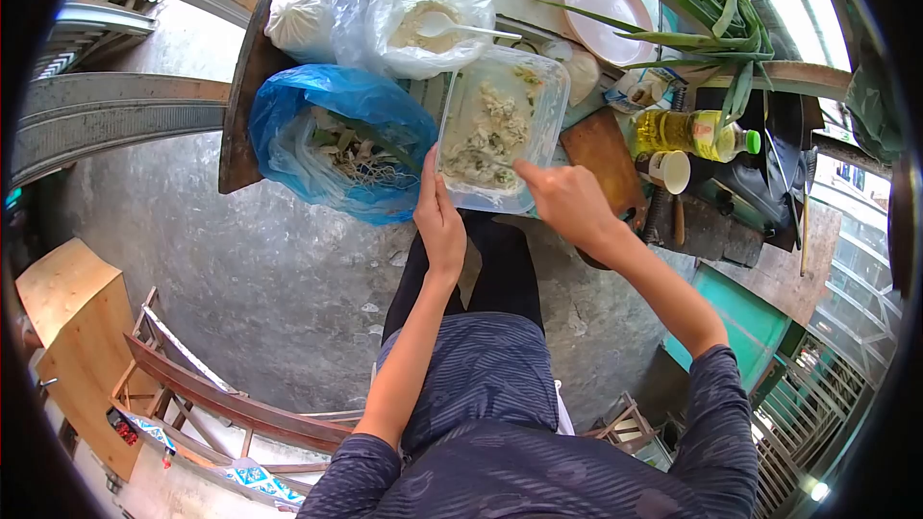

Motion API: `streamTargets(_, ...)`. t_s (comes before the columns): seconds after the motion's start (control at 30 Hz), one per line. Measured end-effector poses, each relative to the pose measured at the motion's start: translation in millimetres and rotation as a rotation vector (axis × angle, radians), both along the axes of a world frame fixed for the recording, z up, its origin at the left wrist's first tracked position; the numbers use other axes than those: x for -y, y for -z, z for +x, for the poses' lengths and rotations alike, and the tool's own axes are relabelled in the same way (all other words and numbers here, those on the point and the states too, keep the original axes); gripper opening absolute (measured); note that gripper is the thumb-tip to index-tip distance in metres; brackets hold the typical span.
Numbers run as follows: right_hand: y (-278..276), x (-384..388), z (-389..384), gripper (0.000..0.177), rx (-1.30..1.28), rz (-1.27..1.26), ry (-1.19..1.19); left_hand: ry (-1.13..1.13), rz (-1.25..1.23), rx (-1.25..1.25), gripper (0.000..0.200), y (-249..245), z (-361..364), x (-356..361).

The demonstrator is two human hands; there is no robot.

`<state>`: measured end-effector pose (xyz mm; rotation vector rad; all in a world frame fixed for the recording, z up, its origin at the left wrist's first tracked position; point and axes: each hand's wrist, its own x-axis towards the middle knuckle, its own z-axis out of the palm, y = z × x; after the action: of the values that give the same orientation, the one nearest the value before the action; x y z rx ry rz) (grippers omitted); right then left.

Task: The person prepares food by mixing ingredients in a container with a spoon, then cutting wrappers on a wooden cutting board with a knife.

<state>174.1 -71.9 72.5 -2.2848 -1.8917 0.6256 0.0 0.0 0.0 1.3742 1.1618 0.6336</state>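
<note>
A clear rectangular plastic container (553,106) holds a pale, lumpy mixture (495,125) flecked with green. My left hand (442,226) holds the container by its near left side, fingers along the wall. Over the near right corner, my right hand (567,197) is closed on a utensil whose far end reaches into the mixture; most of it is hidden. Left of the container is a blue plastic bag (288,96) with roots and green scraps inside. Behind it, an open white bag (385,14) of pale powder has a white spoon (442,26) in it.
An oil bottle (707,136) with a green cap lies at the right beside a paper cup (670,171) and a brown board (601,159). Leafy green stalks (707,0) hang over a pale plate (606,14). A tied white bag (300,24) stands at the back left.
</note>
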Motion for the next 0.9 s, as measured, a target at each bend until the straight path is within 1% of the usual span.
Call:
streamTargets(0.07, -12, 2, 9, 0.026, 0.014, 0.086, 0.043, 0.003, 0.007, -0.008, 0.039, -9, 1, -5)
streamTargets(0.17, -25, -3, 27, 0.030, 0.145, 0.127, 0.121, 0.020, 0.094, 0.006, 0.038, -4, 6, -5)
streamTargets(0.2, -20, -5, 32, 0.037, 0.211, 0.116, 0.118, 0.025, 0.134, -0.016, 0.038, -4, 8, -4)
streamTargets(0.3, 5, -11, 32, 0.037, 0.277, 0.058, 0.164, 0.027, 0.222, -0.070, 0.041, -5, 16, -5)
streamTargets(0.4, 19, 9, 4, 0.042, 0.170, 0.007, 0.049, 0.010, 0.234, -0.093, 0.040, -5, 21, -5)
streamTargets(0.5, -2, 23, -12, 0.043, 0.012, -0.063, -0.081, 0.016, 0.228, -0.095, 0.040, -3, 20, -4)
streamTargets(0.53, -8, 23, -8, 0.044, 0.022, -0.048, -0.081, 0.030, 0.220, -0.095, 0.041, -5, 19, -5)
streamTargets(0.6, -14, 17, 10, 0.044, 0.092, -0.011, 0.018, 0.048, 0.215, -0.097, 0.043, -5, 17, -8)
streamTargets(0.67, -5, 6, 31, 0.043, 0.191, 0.039, 0.133, 0.067, 0.210, -0.092, 0.043, -2, 16, -8)
streamTargets(0.73, 11, -8, 36, 0.044, 0.198, 0.015, 0.141, 0.077, 0.212, -0.100, 0.041, -5, 18, -9)
streamTargets(0.8, 24, -15, 16, 0.046, 0.181, 0.004, 0.134, 0.071, 0.223, -0.105, 0.040, -5, 19, -11)
streamTargets(0.9, 18, 7, -23, 0.047, 0.042, -0.010, -0.003, 0.043, 0.238, -0.106, 0.040, -1, 18, -10)
